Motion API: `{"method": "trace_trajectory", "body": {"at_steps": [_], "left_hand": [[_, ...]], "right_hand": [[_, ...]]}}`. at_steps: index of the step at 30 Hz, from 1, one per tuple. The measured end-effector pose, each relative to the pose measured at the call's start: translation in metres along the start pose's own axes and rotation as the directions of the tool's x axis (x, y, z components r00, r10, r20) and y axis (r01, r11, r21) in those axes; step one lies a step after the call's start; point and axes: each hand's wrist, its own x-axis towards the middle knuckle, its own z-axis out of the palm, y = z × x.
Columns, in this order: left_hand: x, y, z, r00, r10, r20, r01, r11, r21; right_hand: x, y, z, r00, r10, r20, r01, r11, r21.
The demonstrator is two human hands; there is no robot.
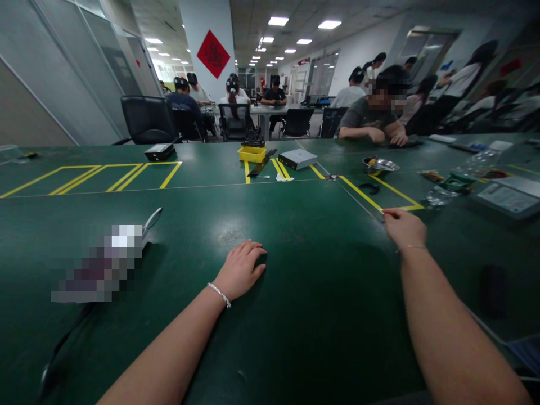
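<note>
My left hand [241, 269] lies palm down on the green table [295, 270], its fingers loosely curled and holding nothing; a bracelet circles the wrist. Farther right, my right hand [404, 226] is stretched forward with the fingers pinched on a small red-tipped thing [388, 212] that I cannot make out. It rests at the near end of a yellow tape line [371, 199]. A thin bracelet is on that wrist too.
A blurred object with a cable [101, 264] lies at the left. Farther back stand a yellow bin [252, 153], a grey box [297, 158], a black device [159, 151], a metal bowl [379, 165] and a plastic bottle [458, 180]. People sit at the far side.
</note>
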Motion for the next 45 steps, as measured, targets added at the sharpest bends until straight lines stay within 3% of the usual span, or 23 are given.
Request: {"method": "trace_trajectory", "body": {"at_steps": [3, 7, 11, 17, 27, 29, 31, 34, 36, 39, 43, 44, 45], "left_hand": [[0.001, 0.001, 0.001, 1.000, -0.021, 0.017, 0.020, 0.999, 0.030], [0.003, -0.001, 0.001, 0.998, -0.042, 0.051, 0.039, 0.998, 0.052], [0.003, -0.002, 0.000, 0.997, -0.045, 0.063, 0.041, 0.998, 0.056], [0.003, -0.002, 0.000, 0.997, -0.046, 0.067, 0.043, 0.998, 0.045], [0.002, -0.004, 0.003, 0.998, -0.035, 0.053, 0.033, 0.999, 0.038], [0.002, -0.004, 0.003, 0.998, -0.035, 0.050, 0.034, 0.999, 0.039], [0.002, -0.004, 0.003, 0.998, -0.039, 0.049, 0.037, 0.998, 0.041], [0.003, -0.004, 0.003, 0.998, -0.044, 0.043, 0.042, 0.998, 0.047], [0.004, -0.004, 0.004, 0.998, -0.051, 0.039, 0.049, 0.997, 0.055], [0.004, -0.005, 0.006, 0.997, -0.069, 0.039, 0.065, 0.994, 0.085], [0.004, -0.005, 0.008, 0.995, -0.078, 0.059, 0.069, 0.987, 0.147], [0.003, -0.005, 0.009, 0.995, -0.078, 0.066, 0.067, 0.985, 0.158], [0.003, -0.005, 0.009, 0.994, -0.079, 0.071, 0.067, 0.984, 0.165]], "right_hand": [[0.018, 0.043, -0.019, 0.989, 0.115, 0.097, -0.106, 0.990, -0.091], [0.020, 0.066, -0.015, 0.967, 0.244, 0.078, -0.227, 0.958, -0.177], [0.020, 0.073, -0.003, 0.956, 0.295, 0.011, -0.285, 0.932, -0.226], [0.023, 0.083, -0.001, 0.945, 0.309, -0.112, -0.323, 0.934, -0.152], [0.012, 0.072, -0.004, 0.932, 0.356, -0.062, -0.356, 0.879, -0.317], [0.007, 0.067, 0.000, 0.947, 0.303, -0.103, -0.320, 0.895, -0.311], [0.004, 0.057, 0.006, 0.974, 0.166, -0.151, -0.207, 0.924, -0.322], [-0.005, 0.025, 0.020, 0.972, -0.174, -0.156, 0.113, 0.933, -0.341], [-0.020, -0.007, 0.033, 0.904, -0.416, -0.097, 0.372, 0.879, -0.297], [-0.068, -0.060, 0.055, 0.726, -0.684, 0.075, 0.687, 0.716, -0.124], [-0.143, -0.109, 0.080, 0.355, -0.845, 0.400, 0.891, 0.435, 0.130], [-0.152, -0.115, 0.083, 0.282, -0.849, 0.446, 0.904, 0.391, 0.173], [-0.156, -0.117, 0.084, 0.243, -0.848, 0.470, 0.910, 0.368, 0.194]]}}
